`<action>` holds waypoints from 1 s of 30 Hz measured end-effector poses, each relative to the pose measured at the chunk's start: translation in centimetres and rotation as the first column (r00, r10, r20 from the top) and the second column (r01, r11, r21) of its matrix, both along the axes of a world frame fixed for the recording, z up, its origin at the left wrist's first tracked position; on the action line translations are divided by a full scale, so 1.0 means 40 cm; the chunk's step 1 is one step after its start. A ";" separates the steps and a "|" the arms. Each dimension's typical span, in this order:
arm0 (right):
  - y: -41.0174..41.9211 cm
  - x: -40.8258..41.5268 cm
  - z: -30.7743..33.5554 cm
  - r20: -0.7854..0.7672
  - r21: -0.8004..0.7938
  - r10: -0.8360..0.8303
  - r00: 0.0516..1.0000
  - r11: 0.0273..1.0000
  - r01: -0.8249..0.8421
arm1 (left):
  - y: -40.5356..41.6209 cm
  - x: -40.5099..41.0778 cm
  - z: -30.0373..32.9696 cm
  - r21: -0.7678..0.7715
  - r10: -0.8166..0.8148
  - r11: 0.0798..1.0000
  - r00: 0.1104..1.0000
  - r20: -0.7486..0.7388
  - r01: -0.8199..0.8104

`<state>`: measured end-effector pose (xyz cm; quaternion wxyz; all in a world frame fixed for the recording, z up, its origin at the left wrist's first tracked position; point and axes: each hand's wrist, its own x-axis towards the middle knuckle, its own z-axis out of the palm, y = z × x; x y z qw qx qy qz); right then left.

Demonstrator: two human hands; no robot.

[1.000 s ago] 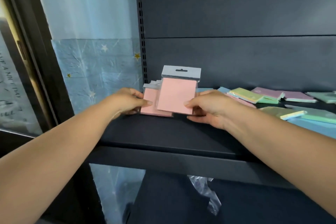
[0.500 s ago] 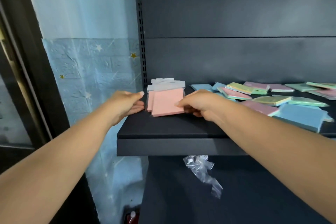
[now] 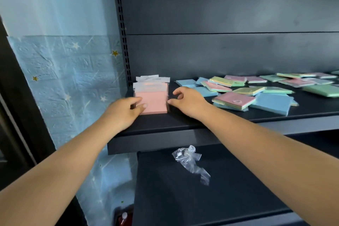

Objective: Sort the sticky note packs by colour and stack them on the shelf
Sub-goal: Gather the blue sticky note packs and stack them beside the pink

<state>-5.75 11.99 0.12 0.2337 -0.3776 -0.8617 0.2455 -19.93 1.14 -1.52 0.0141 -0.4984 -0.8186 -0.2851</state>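
The pink stack sits on the shelf at its far left end, close to the slotted upright, probably so the other colours have room alongside. The left hand presses its thumb and fingers against the stack's left edge, while the right hand touches the stack's right edge with loosely curled fingertips, seemingly squaring it. Right of the stack, the unsorted packs lie scattered, awaiting sorting.
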 end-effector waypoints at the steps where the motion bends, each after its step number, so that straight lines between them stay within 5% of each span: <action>1: 0.005 0.020 -0.004 0.000 0.051 -0.004 1.000 0.999 0.004 | -0.001 0.002 0.001 0.009 0.005 1.000 1.000 -0.024 -0.005; 7: 0.081 0.179 0.006 0.166 0.370 -0.098 0.981 0.929 0.030 | 0.002 0.084 0.034 0.190 -0.034 0.980 0.990 -0.140 0.060; 11: 0.149 0.257 0.000 0.388 0.383 -0.088 0.917 0.921 -0.073 | 0.062 0.196 0.050 0.148 -0.177 0.972 0.983 -0.052 0.183; 15: 0.184 0.293 -0.013 0.400 0.357 -0.030 0.916 0.925 -0.125 | 0.125 0.254 0.047 0.071 -0.221 0.973 0.975 0.020 0.219; 22: 0.312 0.378 0.007 0.358 0.272 0.118 0.926 0.936 -0.225 | 0.271 0.373 0.045 -0.010 -0.068 0.998 0.990 0.125 0.069; 30: 0.452 0.420 0.009 0.431 0.379 -0.019 0.902 0.911 -0.162 | 0.344 0.429 0.033 -0.270 0.100 0.961 0.984 0.147 -0.057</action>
